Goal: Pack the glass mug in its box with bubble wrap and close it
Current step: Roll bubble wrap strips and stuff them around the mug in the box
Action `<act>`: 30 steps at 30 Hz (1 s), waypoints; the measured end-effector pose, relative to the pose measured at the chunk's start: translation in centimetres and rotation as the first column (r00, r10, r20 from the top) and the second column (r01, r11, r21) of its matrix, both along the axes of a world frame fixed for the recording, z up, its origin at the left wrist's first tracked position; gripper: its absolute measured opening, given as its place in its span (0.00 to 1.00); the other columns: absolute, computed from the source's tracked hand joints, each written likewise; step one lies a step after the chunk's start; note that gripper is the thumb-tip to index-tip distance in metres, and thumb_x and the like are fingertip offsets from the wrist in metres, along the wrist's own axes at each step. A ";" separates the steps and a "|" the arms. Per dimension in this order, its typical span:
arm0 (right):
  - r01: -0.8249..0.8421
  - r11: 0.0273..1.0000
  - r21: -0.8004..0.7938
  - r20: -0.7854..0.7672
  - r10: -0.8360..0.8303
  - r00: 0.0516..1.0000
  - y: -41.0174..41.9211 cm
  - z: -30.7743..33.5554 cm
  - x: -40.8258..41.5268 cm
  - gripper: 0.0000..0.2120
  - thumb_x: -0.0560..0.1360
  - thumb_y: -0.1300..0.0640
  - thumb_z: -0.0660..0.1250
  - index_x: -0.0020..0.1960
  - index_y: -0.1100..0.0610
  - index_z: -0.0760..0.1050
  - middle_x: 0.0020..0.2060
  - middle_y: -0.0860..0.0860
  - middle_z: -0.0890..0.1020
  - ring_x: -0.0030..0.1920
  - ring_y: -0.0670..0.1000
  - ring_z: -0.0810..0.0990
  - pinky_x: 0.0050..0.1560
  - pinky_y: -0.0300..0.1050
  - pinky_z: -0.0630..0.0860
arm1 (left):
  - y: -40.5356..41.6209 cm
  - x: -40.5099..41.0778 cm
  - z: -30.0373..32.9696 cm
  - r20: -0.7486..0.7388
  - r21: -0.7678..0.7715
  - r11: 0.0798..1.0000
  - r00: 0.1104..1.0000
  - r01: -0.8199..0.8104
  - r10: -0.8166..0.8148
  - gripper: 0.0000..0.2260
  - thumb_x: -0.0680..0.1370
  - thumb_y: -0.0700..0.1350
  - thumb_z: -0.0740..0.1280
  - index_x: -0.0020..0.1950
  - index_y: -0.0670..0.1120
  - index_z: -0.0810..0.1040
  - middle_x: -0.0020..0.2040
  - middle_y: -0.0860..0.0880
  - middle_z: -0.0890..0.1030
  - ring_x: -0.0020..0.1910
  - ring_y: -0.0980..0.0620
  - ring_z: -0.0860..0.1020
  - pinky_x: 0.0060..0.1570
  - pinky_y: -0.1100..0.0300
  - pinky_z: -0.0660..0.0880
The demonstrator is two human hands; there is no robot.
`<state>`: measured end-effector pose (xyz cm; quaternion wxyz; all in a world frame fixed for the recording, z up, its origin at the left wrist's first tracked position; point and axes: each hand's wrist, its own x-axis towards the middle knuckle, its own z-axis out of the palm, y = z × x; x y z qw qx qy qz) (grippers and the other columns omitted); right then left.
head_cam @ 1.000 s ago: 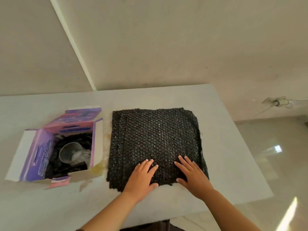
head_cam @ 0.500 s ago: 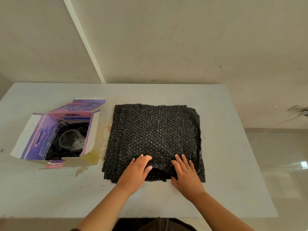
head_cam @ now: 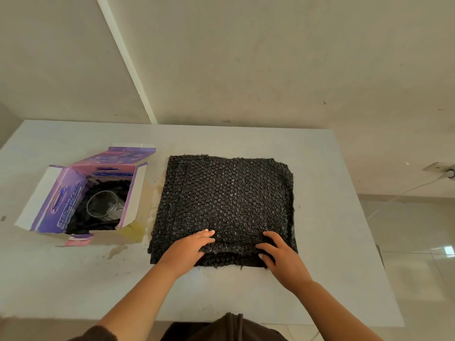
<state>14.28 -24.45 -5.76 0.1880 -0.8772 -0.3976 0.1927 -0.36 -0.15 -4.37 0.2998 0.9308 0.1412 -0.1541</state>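
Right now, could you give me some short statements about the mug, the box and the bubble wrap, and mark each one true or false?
1. The glass mug sits inside the box. True.
2. The box is closed. False: its flaps stand open.
3. The bubble wrap is black and lies on the table to the right of the box. True.
4. The left hand holds the mug. False: it grips the near edge of the bubble wrap.
5. The right hand is at the near edge of the bubble wrap. True.
6. The bubble wrap covers the box. False: it lies beside it.
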 end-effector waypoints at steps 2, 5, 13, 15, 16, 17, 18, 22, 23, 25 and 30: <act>0.017 1.000 0.008 -0.053 -0.017 0.998 0.2 0.3 0.1 0.13 0.79 0.49 0.60 0.60 0.48 0.77 0.68 0.41 0.63 0.57 0.45 0.76 0.55 0.40 0.73 | 0.3 0.3 -0.2 -0.018 -0.030 1.000 1.000 0.006 -0.007 0.23 0.78 0.35 0.62 0.71 0.52 0.68 0.72 0.64 0.59 0.71 0.67 0.54 0.68 0.69 0.54; 0.047 0.999 0.016 -0.122 -0.045 0.992 0.7 0.6 0.8 0.13 0.79 0.50 0.59 0.59 0.51 0.78 0.63 0.41 0.68 0.55 0.44 0.75 0.55 0.38 0.71 | 0.9 0.7 -0.4 -0.044 -0.130 0.991 0.999 -0.032 0.027 0.21 0.78 0.36 0.64 0.69 0.51 0.71 0.72 0.58 0.65 0.72 0.61 0.59 0.71 0.66 0.56; 0.124 0.990 -0.069 -0.101 -0.130 0.986 1.6 2.1 3.0 0.11 0.79 0.54 0.60 0.58 0.48 0.77 0.51 0.47 0.80 0.52 0.49 0.76 0.53 0.41 0.72 | 2.4 1.5 1.5 0.098 0.047 0.989 0.986 -0.139 0.133 0.12 0.76 0.53 0.66 0.51 0.46 0.79 0.46 0.51 0.79 0.46 0.53 0.74 0.45 0.60 0.70; 0.130 0.983 -0.128 -0.135 -0.147 0.980 1.3 2.1 3.3 0.11 0.79 0.54 0.60 0.59 0.46 0.76 0.51 0.49 0.78 0.51 0.50 0.76 0.53 0.41 0.72 | 3.2 1.3 1.3 0.098 0.077 0.991 0.990 -0.106 0.098 0.14 0.75 0.56 0.66 0.49 0.46 0.82 0.45 0.53 0.77 0.49 0.55 0.71 0.50 0.60 0.69; 0.124 0.980 -0.158 -0.149 -0.148 0.978 1.2 2.0 3.4 0.11 0.79 0.54 0.60 0.59 0.46 0.76 0.51 0.49 0.77 0.51 0.50 0.75 0.53 0.42 0.72 | 3.6 1.2 1.3 0.067 0.084 0.992 0.994 -0.089 0.083 0.15 0.74 0.56 0.66 0.49 0.47 0.83 0.45 0.53 0.77 0.50 0.54 0.70 0.50 0.60 0.69; 0.121 0.977 -0.175 -0.158 -0.149 0.976 1.0 1.8 3.5 0.11 0.78 0.54 0.61 0.58 0.47 0.76 0.50 0.50 0.78 0.50 0.50 0.76 0.52 0.42 0.72 | 4.0 1.0 1.3 0.025 0.077 0.993 0.996 -0.086 0.084 0.14 0.75 0.56 0.66 0.50 0.48 0.83 0.45 0.53 0.78 0.49 0.54 0.71 0.49 0.59 0.70; 0.134 0.976 -0.172 -0.168 -0.163 0.972 0.9 1.8 3.6 0.10 0.78 0.54 0.62 0.57 0.47 0.76 0.50 0.49 0.79 0.50 0.50 0.76 0.51 0.41 0.72 | 4.2 0.7 1.3 -0.004 0.051 0.993 0.994 -0.107 0.108 0.13 0.76 0.56 0.65 0.51 0.48 0.82 0.45 0.52 0.80 0.48 0.54 0.74 0.48 0.59 0.71; 0.343 0.939 -0.020 -0.264 -0.336 0.904 0.7 2.0 3.9 0.03 0.75 0.57 0.67 0.47 0.50 0.77 0.41 0.46 0.81 0.42 0.47 0.77 0.40 0.35 0.71 | 5.0 -0.1 0.9 -0.023 0.014 0.961 0.960 -0.278 0.278 0.06 0.78 0.52 0.65 0.48 0.51 0.77 0.39 0.49 0.81 0.40 0.50 0.78 0.41 0.57 0.73; 0.392 0.920 0.011 -0.271 -0.374 0.887 0.6 2.1 4.0 0.02 0.74 0.57 0.68 0.46 0.50 0.78 0.40 0.46 0.81 0.42 0.47 0.77 0.39 0.33 0.70 | 5.2 -0.2 0.8 -0.027 0.028 0.956 0.956 -0.292 0.293 0.06 0.78 0.52 0.65 0.46 0.50 0.77 0.37 0.48 0.81 0.38 0.49 0.78 0.38 0.57 0.71; 0.433 0.900 0.044 -0.260 -0.408 0.875 0.6 2.1 3.9 0.01 0.74 0.56 0.69 0.44 0.51 0.77 0.38 0.45 0.81 0.41 0.46 0.77 0.38 0.33 0.68 | 5.3 -0.1 0.7 -0.035 0.044 0.953 0.953 -0.300 0.302 0.07 0.77 0.52 0.65 0.45 0.49 0.77 0.36 0.47 0.80 0.36 0.48 0.78 0.36 0.57 0.70; 0.445 0.892 0.083 -0.223 -0.418 0.880 0.4 2.5 4.3 0.03 0.76 0.57 0.66 0.43 0.51 0.74 0.35 0.46 0.79 0.37 0.48 0.76 0.35 0.38 0.69 | 5.0 0.3 1.2 0.035 0.114 0.940 0.947 -0.321 0.319 0.07 0.77 0.53 0.66 0.50 0.50 0.76 0.30 0.50 0.75 0.28 0.55 0.72 0.28 0.60 0.65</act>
